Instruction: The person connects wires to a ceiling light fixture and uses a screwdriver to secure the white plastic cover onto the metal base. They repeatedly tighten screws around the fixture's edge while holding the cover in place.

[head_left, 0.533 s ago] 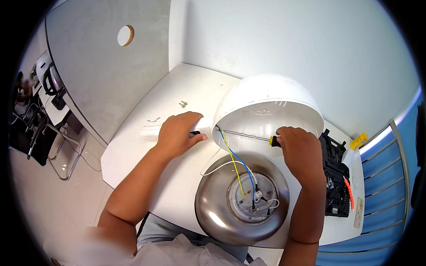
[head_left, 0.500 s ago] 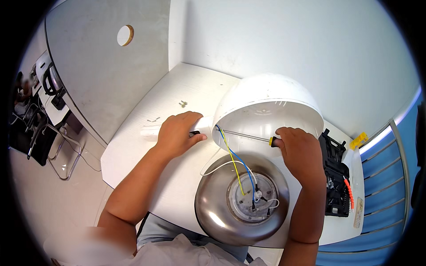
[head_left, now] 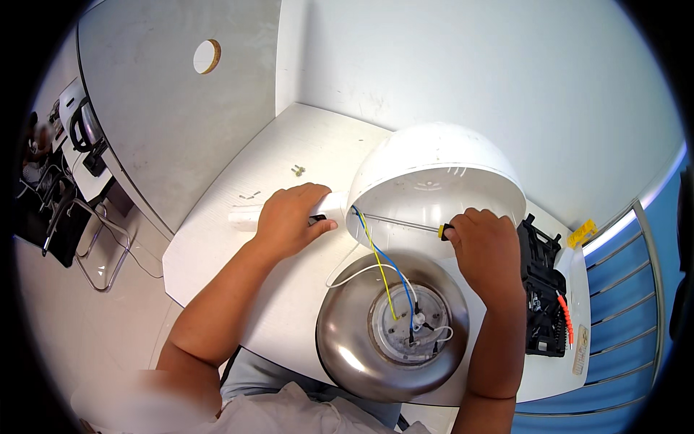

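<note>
One yellow-and-black screwdriver (head_left: 443, 232) is being held by its handle in the closed right hand (head_left: 486, 249), its shaft being aimed into the white domed housing (head_left: 437, 148) toward that dome's left inner edge. The white handle (head_left: 244, 217) projecting left of the dome is being clasped by the curled left hand (head_left: 289, 220). Blue and yellow-green wires (head_left: 386, 287) are being strung from the dome to an upturned brushed-metal pot (head_left: 343, 318) lying before it. An open black tool case (head_left: 542, 289) is lying right of the dome.
</note>
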The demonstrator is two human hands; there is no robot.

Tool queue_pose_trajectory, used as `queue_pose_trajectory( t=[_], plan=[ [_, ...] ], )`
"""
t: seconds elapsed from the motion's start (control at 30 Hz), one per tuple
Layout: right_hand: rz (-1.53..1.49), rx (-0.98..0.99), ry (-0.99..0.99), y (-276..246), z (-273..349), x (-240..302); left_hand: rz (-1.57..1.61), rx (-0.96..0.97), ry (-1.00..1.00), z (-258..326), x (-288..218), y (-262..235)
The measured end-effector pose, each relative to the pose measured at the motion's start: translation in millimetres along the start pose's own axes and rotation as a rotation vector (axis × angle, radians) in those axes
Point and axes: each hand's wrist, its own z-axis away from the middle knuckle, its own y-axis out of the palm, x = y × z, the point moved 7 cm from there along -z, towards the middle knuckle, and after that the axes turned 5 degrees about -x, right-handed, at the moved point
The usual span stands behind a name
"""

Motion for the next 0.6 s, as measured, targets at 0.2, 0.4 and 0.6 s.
queue_pose_trajectory(
  t=[0.2, 0.4, 0.6],
  plan=[
    [-0.264, 0.115, 0.107, 0.5, 3.9, -4.9, -0.007, 0.0, -0.004, 0.6, 0.1, -0.3],
    [-0.14, 0.078, 0.093, -3.3, 1.2, -1.3, 0.006, -0.01, 0.003, 0.3, 0.8, -0.1],
    [-0.124, 0.105, 0.057, 1.4, 3.3, -0.7, -0.005, 0.018, -0.021, 0.0, 1.0, 0.7]
  ],
)
